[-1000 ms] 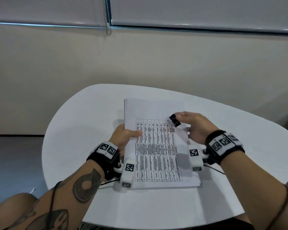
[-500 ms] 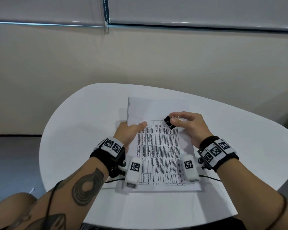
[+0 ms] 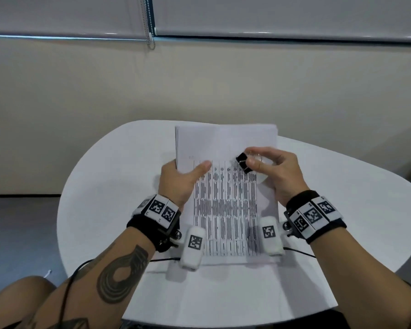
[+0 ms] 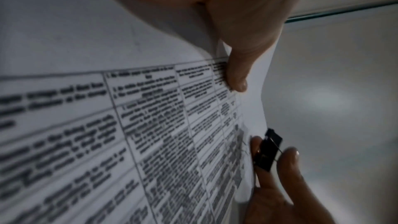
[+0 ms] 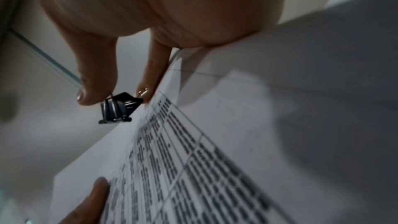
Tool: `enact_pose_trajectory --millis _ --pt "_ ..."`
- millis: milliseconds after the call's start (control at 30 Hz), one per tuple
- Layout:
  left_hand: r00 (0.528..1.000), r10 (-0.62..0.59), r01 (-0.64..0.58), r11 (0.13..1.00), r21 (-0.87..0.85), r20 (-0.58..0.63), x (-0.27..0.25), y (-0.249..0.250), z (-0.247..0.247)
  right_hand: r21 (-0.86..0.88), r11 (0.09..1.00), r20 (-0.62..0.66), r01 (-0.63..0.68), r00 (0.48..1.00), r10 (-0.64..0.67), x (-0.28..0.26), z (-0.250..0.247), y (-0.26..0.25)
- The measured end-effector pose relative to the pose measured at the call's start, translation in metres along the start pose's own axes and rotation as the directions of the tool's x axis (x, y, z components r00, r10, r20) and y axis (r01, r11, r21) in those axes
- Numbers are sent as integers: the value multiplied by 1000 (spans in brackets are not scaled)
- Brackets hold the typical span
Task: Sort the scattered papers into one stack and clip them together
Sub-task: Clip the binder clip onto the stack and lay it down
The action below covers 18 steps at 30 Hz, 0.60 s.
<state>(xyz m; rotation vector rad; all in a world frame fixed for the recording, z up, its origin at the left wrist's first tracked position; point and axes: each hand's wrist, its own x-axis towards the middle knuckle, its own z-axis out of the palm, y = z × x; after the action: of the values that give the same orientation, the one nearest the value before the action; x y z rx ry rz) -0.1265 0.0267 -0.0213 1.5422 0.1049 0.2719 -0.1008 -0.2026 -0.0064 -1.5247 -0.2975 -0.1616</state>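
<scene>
A stack of printed papers (image 3: 226,205) with a table of text is raised off the white table (image 3: 100,191), its far edge tilted up. My left hand (image 3: 178,179) grips the stack's left edge, thumb on top (image 4: 234,76). My right hand (image 3: 271,167) pinches a black binder clip (image 3: 243,162) between thumb and fingers, over the upper right part of the top sheet. The clip (image 5: 117,108) hangs just above the paper (image 5: 193,159) in the right wrist view, and the left wrist view shows the clip (image 4: 268,149) at the sheet's far side.
The table's rounded rim (image 3: 64,233) curves at left, and its front edge lies near my body. A beige wall (image 3: 199,79) and window blinds (image 3: 271,15) stand behind. Thin black cables (image 3: 161,259) trail from the wrist devices across the tabletop.
My left hand has lifted and tilted the stack upward, so its far edge now rises past the table's back rim. The right hand has kept the clip over the sheet's upper right.
</scene>
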Motion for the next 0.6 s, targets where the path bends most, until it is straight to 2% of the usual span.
enact_pose_trajectory --millis 67,167,267,333,433,500,600 --pt "987 145 -143 989 34 -71 0 25 5 -28 991 -17 128 992 -129 5 4 -22" --pt "919 351 -346 936 56 -179 1 59 14 -45 946 -45 322 945 -324 13 12 -53" --pt "867 447 -452 891 28 -222 1 72 16 -23 912 -51 409 911 -410 15 16 -61" --pt "884 428 -433 901 19 -188 0 60 12 -50 926 -43 375 925 -377 10 16 -50" --pt "945 293 -298 955 -12 -145 0 30 3 -122 952 -19 282 958 -286 -3 17 -24" --pt "959 243 -247 969 -6 -145 3 23 1 -120 960 -27 252 966 -257 -6 18 -16" --pt "963 236 -236 972 18 -133 11 23 -1 -93 970 -31 223 973 -227 -3 19 -17"
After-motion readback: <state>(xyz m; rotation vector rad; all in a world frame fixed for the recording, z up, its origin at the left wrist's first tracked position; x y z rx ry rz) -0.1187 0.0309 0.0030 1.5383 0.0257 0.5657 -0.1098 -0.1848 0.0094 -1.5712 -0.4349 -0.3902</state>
